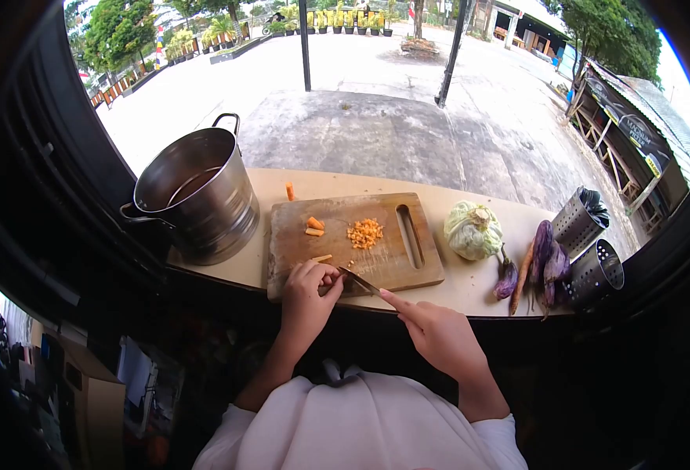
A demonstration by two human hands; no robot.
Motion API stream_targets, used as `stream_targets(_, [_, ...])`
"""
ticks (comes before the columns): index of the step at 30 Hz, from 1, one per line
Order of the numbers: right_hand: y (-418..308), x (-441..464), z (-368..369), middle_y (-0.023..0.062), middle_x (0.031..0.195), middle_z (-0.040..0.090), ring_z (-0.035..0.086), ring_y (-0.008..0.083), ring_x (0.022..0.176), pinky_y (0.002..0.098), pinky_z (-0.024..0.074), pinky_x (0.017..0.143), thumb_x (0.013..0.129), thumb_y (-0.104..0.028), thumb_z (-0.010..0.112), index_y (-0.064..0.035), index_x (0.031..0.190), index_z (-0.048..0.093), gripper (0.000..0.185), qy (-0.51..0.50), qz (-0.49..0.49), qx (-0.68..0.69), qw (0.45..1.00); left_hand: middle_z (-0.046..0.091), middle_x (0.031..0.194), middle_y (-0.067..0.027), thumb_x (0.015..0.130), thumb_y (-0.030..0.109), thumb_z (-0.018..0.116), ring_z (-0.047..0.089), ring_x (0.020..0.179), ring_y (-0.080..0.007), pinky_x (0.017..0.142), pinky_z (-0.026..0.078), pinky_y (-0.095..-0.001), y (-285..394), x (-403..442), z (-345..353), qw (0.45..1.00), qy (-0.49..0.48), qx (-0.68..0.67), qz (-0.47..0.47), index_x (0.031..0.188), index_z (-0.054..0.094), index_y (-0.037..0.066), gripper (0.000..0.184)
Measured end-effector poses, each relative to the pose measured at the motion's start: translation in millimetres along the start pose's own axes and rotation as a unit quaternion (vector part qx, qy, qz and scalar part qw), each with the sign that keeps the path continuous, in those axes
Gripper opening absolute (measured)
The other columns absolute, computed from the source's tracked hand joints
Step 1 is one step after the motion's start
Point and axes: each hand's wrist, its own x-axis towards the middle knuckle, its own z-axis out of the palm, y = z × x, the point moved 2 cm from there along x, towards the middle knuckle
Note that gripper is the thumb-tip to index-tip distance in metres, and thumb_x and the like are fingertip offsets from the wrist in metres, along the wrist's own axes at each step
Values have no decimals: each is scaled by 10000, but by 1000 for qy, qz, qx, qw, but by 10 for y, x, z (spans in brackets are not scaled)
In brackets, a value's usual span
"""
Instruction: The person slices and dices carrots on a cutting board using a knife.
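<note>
A knife is in my right hand, its blade angled up and left over the front of the wooden cutting board. My left hand has its fingers bent together at the board's front edge, beside the knife tip; what they press on is mostly hidden. A thin carrot strip lies just above these fingers. Diced carrot forms a small heap at the board's middle, and larger carrot pieces lie to its left.
A tall metal pot stands at the left. Right of the board are a cabbage, purple eggplants, a whole carrot and two perforated metal holders. A carrot stub sits behind the board.
</note>
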Motion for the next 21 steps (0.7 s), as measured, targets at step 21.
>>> stream_targets(21, [2,-25,20,131,804,633,658,348,679,447,551,644,1001,-133,598,-303,1540,496,574,0,1,16,1000,631,835,-83,805,0,810,609,739,-214,693,512,-340,-14,-18,-43,1000,-15,-9,9,907,704,6,147])
